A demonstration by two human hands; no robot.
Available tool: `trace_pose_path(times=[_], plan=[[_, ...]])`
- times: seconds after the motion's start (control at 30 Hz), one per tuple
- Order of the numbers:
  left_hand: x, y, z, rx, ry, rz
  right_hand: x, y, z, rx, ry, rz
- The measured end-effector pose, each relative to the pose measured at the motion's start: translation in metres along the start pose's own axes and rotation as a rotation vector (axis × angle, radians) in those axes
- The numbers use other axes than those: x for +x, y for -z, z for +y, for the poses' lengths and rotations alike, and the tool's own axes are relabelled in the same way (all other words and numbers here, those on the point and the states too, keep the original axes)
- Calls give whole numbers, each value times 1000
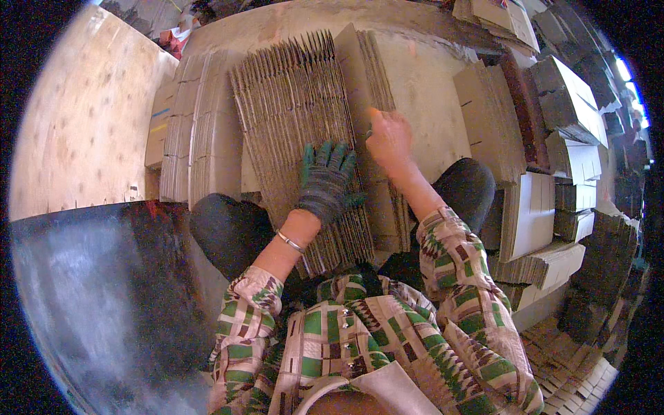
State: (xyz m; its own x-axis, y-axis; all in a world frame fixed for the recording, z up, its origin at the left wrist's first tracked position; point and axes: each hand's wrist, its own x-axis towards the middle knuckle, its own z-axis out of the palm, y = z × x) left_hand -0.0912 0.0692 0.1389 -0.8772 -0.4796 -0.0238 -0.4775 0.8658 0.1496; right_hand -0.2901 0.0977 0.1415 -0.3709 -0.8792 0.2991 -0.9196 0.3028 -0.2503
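A thick row of folded cardboard sheets [290,104], standing on edge with their layers fanned, fills the space between my knees. My left hand [325,181], in a dark grey and green knitted glove, lies flat on the row with its fingers spread. My bare right hand [389,138] is closed at the row's right side, over flat cardboard sheets [356,76] that stand beside it. A small dark bit shows at its fingertips, but what it grips is mostly hidden.
More cardboard stacks [202,124] stand to the left, by a pale plywood board [83,111]. At the right are further cardboard bundles [487,117] and piled flat cartons [529,214]. A dark, shiny surface [104,297] lies at lower left.
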Motion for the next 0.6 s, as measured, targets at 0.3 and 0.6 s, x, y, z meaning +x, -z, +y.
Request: trace_pose_path(times=[0.3,0.6], plan=[[-4,8,2,-110,7,67,6,-7,-14,49,177,49],[7,11,-11,-61,-90,28,5,-14,-17,513,-245,-105]])
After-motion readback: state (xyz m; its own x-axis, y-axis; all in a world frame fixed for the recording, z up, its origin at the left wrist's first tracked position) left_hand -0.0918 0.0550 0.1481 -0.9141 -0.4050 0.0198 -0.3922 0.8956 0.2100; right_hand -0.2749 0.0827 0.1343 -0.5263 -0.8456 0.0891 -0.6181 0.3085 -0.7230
